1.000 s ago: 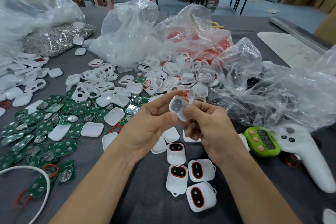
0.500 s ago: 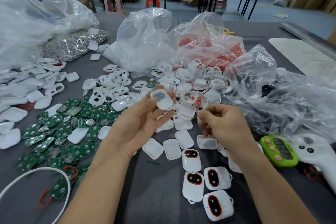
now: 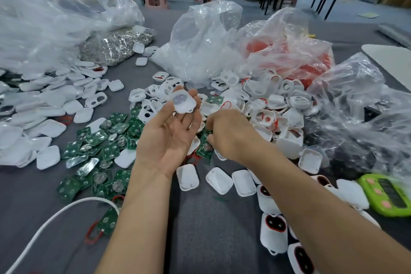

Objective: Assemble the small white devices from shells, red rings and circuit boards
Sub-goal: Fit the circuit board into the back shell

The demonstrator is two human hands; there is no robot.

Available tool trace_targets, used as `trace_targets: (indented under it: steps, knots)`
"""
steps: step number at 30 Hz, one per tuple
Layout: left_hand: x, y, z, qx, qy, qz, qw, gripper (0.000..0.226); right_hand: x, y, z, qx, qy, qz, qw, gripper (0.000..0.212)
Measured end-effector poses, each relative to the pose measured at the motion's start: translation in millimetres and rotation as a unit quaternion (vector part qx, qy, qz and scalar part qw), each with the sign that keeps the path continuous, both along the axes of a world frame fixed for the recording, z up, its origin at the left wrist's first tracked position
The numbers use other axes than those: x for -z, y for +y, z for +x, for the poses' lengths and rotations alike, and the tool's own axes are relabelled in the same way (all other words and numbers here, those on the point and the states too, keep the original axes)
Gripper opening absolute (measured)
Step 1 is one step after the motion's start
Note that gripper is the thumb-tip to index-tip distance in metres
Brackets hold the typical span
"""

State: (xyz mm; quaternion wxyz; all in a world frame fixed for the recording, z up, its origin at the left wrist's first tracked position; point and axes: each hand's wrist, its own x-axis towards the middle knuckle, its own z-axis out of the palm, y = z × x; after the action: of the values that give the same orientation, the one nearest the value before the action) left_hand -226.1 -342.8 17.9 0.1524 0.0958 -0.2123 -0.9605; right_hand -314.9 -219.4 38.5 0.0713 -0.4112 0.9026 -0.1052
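Grey table (image 3: 211, 218): covers the whole field and bears all the stock.

Bags, largest first. Clear bag (image 3: 44, 18) at 10 o'clock: contents not discernible. Middle bag (image 3: 204, 40) at 12 o'clock: crumpled and clear, contents not discernible. Pink-tinted bag (image 3: 289, 51) at 1 o'clock: holds the red rings. Right-hand bag (image 3: 355, 118) at 3 o'clock: dark items inside, too blurred to identify. Small bag (image 3: 115, 48) at 11 o'clock: full of silver metal parts.

Loose stock. White shells (image 3: 278, 115) are heaped from centre to 2 o'clock, some showing red rings. A second spread of plain shell halves (image 3: 40, 107) lies at 9 o'clock. Green circuit boards (image 3: 97, 140) are scattered from 8 o'clock to centre, each with round silver contacts.

Left hand (image 3: 169, 138): at centre, palm up, fingers straight. One shell (image 3: 183, 101) lies on its fingertips, raised above the heap. This shell is white and rounded-rectangular, with a grey oval patch in the middle and a small lug at one corner.

Right hand (image 3: 231, 133): just beside the left and narrowly apart from it. It is knuckles up, fingers curled down among the boards. Whether it holds one cannot be told.

Finished devices (image 3: 272, 231) at 5 o'clock: white, each with a red-ringed dark window. Green timer (image 3: 387, 196) at 4 o'clock. White cable (image 3: 55, 216) at 7 o'clock.
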Motion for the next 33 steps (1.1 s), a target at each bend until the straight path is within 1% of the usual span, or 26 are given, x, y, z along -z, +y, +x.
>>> trace_targets:
  steps: [1, 3, 4, 5, 6, 8, 9, 12, 14, 17, 18, 20, 21, 22, 25, 28, 30, 31, 33]
  knots:
    - [0, -1, 0, 0.0, 0.002, 0.001, 1.0, 0.054, 1, -2, 0, -0.009, 0.002, 0.009, 1.0, 0.005]
    - [0, -1, -2, 0.004, 0.003, 0.005, 1.0, 0.042, 1, -3, -1, -0.021, -0.007, 0.007, 1.0, 0.02]
    - [0, 0, -2, 0.007, 0.004, 0.003, 1.0, 0.037, 1, 0, -2, -0.007, -0.018, -0.022, 1.0, 0.023]
    - [1, 0, -3, 0.011, 0.003, -0.003, 1.0, 0.032, 0, 4, -3, 0.019, -0.036, -0.075, 0.996, 0.025]
    - [1, 1, -3, 0.014, -0.001, -0.009, 1.0, 0.029, -1, 11, -3, 0.051, -0.062, -0.147, 0.986, 0.025]
    - [2, 3, -4, 0.018, -0.013, -0.023, 0.999, 0.026, -2, 32, 1, 0.095, -0.121, -0.29, 0.945, 0.023]
    - [3, 6, -5, 0.021, -0.019, -0.03, 0.999, 0.026, -2, 43, 3, 0.109, -0.156, -0.344, 0.919, 0.024]
    - [2, 16, -7, 0.048, -0.028, -0.051, 0.997, 0.03, 3, 75, 11, 0.133, -0.255, -0.455, 0.843, 0.04]
    - [2, 23, -9, 0.078, -0.035, -0.07, 0.994, 0.033, 6, 89, 14, 0.144, -0.296, -0.506, 0.797, 0.048]
    - [2, 36, -14, 0.12, -0.043, -0.099, 0.987, 0.041, 12, 101, 15, 0.156, -0.339, -0.552, 0.746, 0.05]
    - [2, 39, -15, 0.129, -0.045, -0.109, 0.985, 0.044, 13, 103, 14, 0.161, -0.361, -0.564, 0.724, 0.047]
    - [1, 45, -18, 0.143, -0.049, -0.129, 0.98, 0.049, 11, 105, 12, 0.173, -0.394, -0.587, 0.686, 0.033]
    - [1, 47, -18, 0.15, -0.049, -0.135, 0.978, 0.049, 11, 105, 11, 0.177, -0.399, -0.597, 0.673, 0.027]
    - [2, 49, -19, 0.156, -0.046, -0.139, 0.977, 0.045, 10, 106, 10, 0.182, -0.394, -0.603, 0.669, 0.025]
    - [3, 54, -20, 0.172, -0.037, -0.156, 0.972, 0.034, 12, 108, 6, 0.211, -0.35, -0.597, 0.691, 0.031]
    - [4, 57, -21, 0.194, -0.036, -0.171, 0.965, 0.04, 15, 109, 2, 0.221, -0.353, -0.593, 0.69, 0.035]
    - [4, 59, -22, 0.204, -0.039, -0.179, 0.962, 0.04, 17, 111, -1, 0.214, -0.352, -0.586, 0.698, 0.039]
    - [4, 60, -21, 0.207, -0.04, -0.183, 0.96, 0.039, 17, 112, -1, 0.208, -0.345, -0.58, 0.709, 0.039]
    - [4, 61, -21, 0.208, -0.041, -0.19, 0.959, 0.038, 16, 114, -2, 0.189, -0.313, -0.559, 0.744, 0.037]
